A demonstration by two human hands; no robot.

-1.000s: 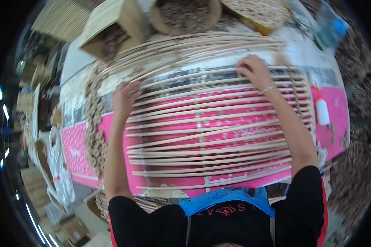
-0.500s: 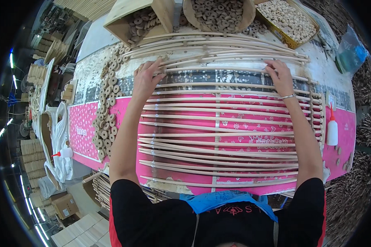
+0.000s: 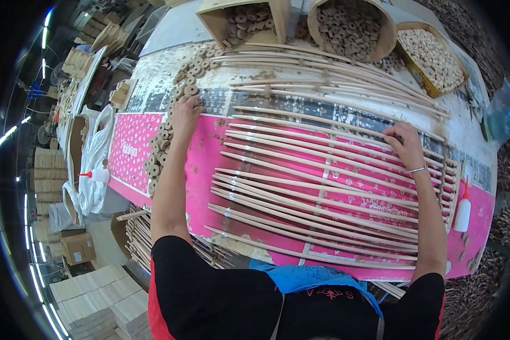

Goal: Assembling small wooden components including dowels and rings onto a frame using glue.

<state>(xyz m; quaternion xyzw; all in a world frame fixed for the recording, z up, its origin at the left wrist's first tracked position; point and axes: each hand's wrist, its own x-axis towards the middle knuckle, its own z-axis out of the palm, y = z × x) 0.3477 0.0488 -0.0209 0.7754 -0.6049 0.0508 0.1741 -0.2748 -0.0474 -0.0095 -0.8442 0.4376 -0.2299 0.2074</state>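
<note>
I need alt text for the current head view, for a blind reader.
A person's left hand is among loose wooden rings, the right hand at slender wooden rods laid side by side across a partly pink table; a tray of pale beads stands beyond.

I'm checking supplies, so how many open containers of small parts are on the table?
3, along the far side: a wooden box of discs, a round tub of discs to its right, then a yellow-sided tray of beads. Others may be hidden.

cardboard box (image 3: 78, 249), lower left | pale board stacks (image 3: 90, 292), nearby | translucent bag (image 3: 501, 118), right
</note>
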